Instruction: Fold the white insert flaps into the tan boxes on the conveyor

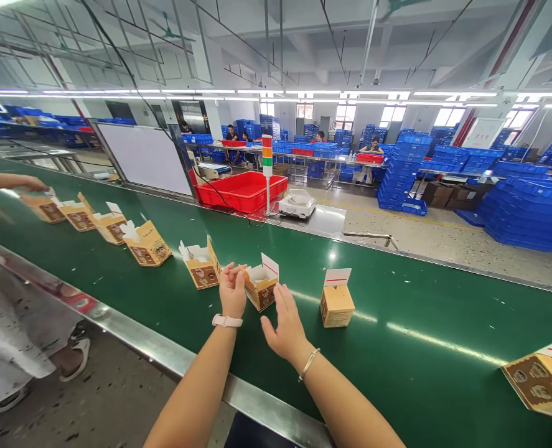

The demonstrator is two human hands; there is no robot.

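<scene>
The left hand (233, 291), its grip half curled, has its fingers at the left flap of an open printed carton (265, 295) on the green conveyor belt (425, 373) (whether they pinch the cardboard, I cannot tell). The right hand (285, 326) has a loose, spread grip with nothing in it, fingers straight at the carton's near right side. Another carton (338, 306), its back flap raised, stands to the right.

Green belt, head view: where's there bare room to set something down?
Widest patch: the belt between the lone box right of centre and the box at the right edge. Narrower: between the lone box and the right hand. Crowded: the left hand at its open box, and the row of boxes leftward.
</scene>
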